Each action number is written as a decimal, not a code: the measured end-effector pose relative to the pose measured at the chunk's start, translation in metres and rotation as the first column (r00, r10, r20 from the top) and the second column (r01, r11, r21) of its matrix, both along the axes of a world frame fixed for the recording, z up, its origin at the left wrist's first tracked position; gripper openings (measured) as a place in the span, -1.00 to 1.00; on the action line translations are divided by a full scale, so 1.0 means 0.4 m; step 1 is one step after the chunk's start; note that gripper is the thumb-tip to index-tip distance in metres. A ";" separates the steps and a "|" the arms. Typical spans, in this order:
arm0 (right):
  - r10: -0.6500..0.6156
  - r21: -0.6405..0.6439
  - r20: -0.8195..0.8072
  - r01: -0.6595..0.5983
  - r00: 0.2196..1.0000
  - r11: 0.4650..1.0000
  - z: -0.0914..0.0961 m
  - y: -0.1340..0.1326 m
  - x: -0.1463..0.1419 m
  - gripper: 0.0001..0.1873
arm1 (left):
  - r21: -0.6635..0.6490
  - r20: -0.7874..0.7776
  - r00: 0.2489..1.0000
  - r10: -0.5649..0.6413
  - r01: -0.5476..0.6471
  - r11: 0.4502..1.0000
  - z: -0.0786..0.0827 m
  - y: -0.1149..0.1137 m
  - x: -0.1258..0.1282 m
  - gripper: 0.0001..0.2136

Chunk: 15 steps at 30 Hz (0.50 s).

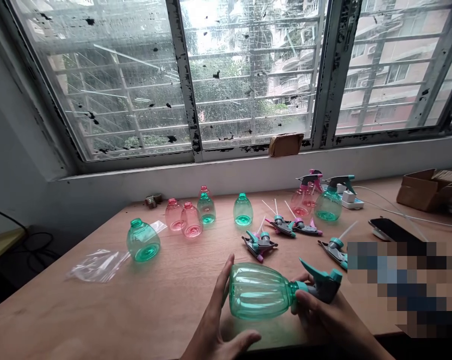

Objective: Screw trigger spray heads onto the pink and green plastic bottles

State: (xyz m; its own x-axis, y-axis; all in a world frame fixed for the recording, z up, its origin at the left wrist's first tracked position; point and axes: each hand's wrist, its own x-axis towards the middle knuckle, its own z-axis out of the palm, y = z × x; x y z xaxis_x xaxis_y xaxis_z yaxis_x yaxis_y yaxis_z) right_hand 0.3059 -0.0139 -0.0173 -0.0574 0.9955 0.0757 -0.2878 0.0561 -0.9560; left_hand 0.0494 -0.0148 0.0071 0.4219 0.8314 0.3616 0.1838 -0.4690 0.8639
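A translucent green spray bottle (259, 292) lies on its side near the front edge of the wooden table (165, 295), held between both hands. My left hand (216, 320) cups the bottle's base, fingers spread round it. My right hand (323, 315) grips the neck where a teal and grey trigger sprayer head (321, 282) sits on it. Several loose trigger heads (282, 226) with white dip tubes lie just beyond.
Empty green (143, 241) and pink bottles (191, 220) stand and lie further back. Two assembled spray bottles (329, 200) stand at the back right near a white power adapter (351, 200). A clear plastic bag (98, 264) lies at left; a phone (393, 231) and cardboard box (424, 189) at right.
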 end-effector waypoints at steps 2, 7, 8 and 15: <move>0.023 0.002 0.018 -0.023 1.000 1.000 -0.001 0.000 0.002 -0.61 | -0.063 0.063 0.998 -0.009 0.013 0.998 0.005 0.002 -0.002 -0.20; 0.027 0.019 0.030 -0.028 0.999 0.999 -0.008 0.003 0.006 -0.63 | 0.017 -0.113 0.990 0.083 -0.081 0.997 -0.003 0.020 -0.007 -0.24; 0.026 0.025 0.032 -0.027 0.999 0.999 -0.010 0.005 0.006 -0.63 | 0.029 -0.135 0.987 0.088 -0.085 0.996 -0.007 0.022 -0.007 -0.23; 0.024 0.028 0.027 -0.025 0.999 0.999 -0.013 0.012 0.006 -0.64 | -0.189 0.147 0.989 -0.017 0.045 0.981 -0.007 0.010 0.004 -0.26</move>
